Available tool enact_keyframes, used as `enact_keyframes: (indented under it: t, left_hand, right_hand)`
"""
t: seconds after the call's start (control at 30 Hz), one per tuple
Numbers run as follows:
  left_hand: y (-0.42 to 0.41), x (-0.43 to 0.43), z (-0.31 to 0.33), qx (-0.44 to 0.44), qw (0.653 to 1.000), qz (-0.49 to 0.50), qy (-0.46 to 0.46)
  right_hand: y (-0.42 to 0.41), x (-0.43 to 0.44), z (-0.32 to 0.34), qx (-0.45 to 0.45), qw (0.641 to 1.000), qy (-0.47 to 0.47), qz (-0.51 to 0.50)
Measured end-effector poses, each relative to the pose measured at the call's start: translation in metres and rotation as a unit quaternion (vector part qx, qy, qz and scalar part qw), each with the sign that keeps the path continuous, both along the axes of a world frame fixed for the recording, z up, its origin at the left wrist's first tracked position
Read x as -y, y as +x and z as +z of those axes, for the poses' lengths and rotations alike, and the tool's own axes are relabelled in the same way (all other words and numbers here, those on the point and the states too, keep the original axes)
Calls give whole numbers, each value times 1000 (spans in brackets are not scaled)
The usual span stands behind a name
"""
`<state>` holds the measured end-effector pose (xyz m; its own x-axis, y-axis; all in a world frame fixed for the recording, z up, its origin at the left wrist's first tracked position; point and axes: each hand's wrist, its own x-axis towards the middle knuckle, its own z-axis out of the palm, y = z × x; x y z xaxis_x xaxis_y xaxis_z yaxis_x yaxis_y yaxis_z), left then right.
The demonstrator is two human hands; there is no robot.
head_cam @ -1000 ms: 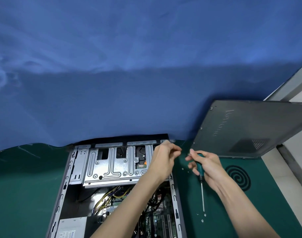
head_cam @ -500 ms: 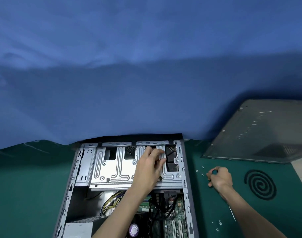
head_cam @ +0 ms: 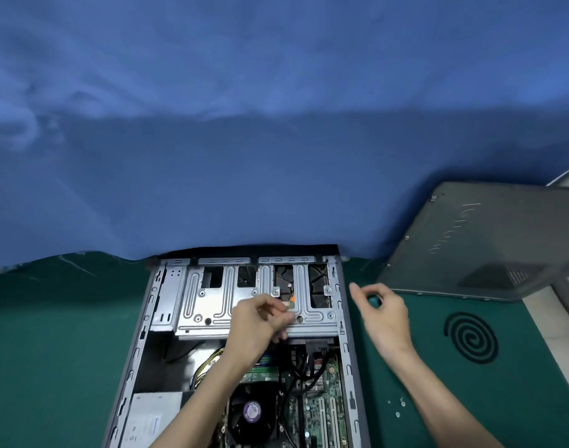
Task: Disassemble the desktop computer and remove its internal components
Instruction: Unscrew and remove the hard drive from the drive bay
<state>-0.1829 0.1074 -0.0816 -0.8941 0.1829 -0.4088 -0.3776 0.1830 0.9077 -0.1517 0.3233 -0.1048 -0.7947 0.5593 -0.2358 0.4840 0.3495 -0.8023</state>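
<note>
The left hand (head_cam: 257,324) grips the drive cage's (head_cam: 212,305) near edge, likely to work it free of the computer case (head_cam: 348,350), while the right hand (head_cam: 385,315) hovers alongside, loosely curled and empty.

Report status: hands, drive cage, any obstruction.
Left hand curled over silver metal drive cage, grip unclear. Right hand above green mat, contents unclear. Cage seated in grey computer case; black cables at its near edge.

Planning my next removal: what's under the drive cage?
Through cutouts in the drive cage, a dark component and black cables show. Its metal and the left hand cover the rest.
</note>
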Motion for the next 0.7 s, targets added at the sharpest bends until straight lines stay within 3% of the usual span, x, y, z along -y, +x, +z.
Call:
enact_keyframes:
  t: [0.13,0.3,0.47,0.7]
  left_hand:
    - [28,16,3,44,998,-23,23]
    - [58,19,-9,91,994,-32,-45]
    - [50,13,-25,189,972,125,58]
    - [53,13,-40,163,974,143,71]
  right_hand:
    - [11,36,15,56,978,186,70]
    - [25,56,13,32,944,322,64]
    - [30,63,6,-13,922,383,58]
    - [29,66,-4,-72,892,444,43]
